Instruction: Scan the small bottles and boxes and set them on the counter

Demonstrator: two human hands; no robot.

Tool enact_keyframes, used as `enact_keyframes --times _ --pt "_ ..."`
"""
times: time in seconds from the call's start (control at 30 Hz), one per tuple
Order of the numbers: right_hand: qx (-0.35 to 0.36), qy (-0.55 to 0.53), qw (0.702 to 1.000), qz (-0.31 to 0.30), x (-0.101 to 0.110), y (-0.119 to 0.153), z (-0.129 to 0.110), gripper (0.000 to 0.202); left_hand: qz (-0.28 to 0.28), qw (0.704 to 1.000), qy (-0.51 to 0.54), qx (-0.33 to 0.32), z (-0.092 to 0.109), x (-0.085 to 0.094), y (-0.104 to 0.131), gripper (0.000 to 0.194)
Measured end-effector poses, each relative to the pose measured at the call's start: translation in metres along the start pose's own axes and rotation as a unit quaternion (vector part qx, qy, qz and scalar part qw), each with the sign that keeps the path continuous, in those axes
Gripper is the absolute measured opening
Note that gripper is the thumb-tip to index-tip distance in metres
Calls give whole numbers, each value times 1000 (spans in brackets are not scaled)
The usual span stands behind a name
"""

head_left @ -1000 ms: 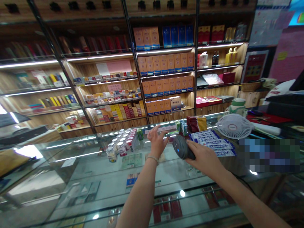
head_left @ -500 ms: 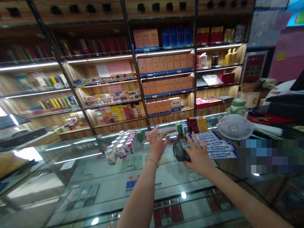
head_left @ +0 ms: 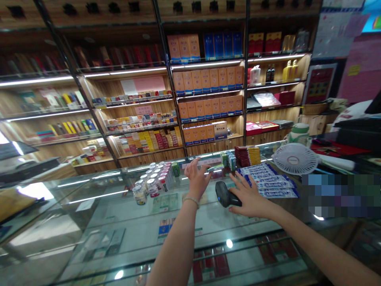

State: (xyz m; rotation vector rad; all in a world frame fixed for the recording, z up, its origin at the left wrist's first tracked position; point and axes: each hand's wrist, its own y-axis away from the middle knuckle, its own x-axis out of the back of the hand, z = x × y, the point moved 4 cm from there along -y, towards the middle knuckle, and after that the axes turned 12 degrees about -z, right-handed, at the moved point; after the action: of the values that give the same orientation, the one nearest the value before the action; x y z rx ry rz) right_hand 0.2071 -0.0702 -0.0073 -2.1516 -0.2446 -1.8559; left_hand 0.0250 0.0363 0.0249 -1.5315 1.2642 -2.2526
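My left hand (head_left: pixel 197 179) is over the glass counter (head_left: pixel 139 234), its fingers curved and apart. Near its fingertips lies a small, thin green-and-white item (head_left: pixel 216 167), too blurred to name. My right hand (head_left: pixel 248 195) has its fingers spread beside a black barcode scanner (head_left: pixel 224 194), whose handle runs between thumb and forefinger. A small blue light glows on the scanner's head. Right of that hand lie blue-and-white packets (head_left: pixel 269 180) in overlapping rows. Behind the hands stand small green boxes (head_left: pixel 228 160) and a stack of red and yellow packs (head_left: pixel 247 156).
Rows of small lidded jars (head_left: pixel 153 178) stand left of my left hand. A white fan (head_left: pixel 295 159) and a green-and-white jug (head_left: pixel 298 135) are at the right. A black cable crosses the counter's right side. Shelves of boxes (head_left: pixel 210 105) line the back wall.
My right hand has shifted slightly and its thumb now stands apart from the scanner's handle. The scanner has turned a little, its head tipping down. My left hand has barely moved.
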Motion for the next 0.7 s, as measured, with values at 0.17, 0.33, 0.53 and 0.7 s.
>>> enact_keyframes --times 0.17,0.33,0.53,0.7 --pt "6 -40 998 -50 9 -5 13 61 -1 1000 0 3 0 1 0 21" --pt "-75 -44 996 2 16 -27 34 55 -4 1000 6 5 -1 0 -1 22" --pt "-138 -28 988 61 16 -65 45 56 5 1000 8 6 2 2 -2 20" --pt "-110 -29 988 101 17 -77 37 56 9 1000 15 2 2 2 -3 21"
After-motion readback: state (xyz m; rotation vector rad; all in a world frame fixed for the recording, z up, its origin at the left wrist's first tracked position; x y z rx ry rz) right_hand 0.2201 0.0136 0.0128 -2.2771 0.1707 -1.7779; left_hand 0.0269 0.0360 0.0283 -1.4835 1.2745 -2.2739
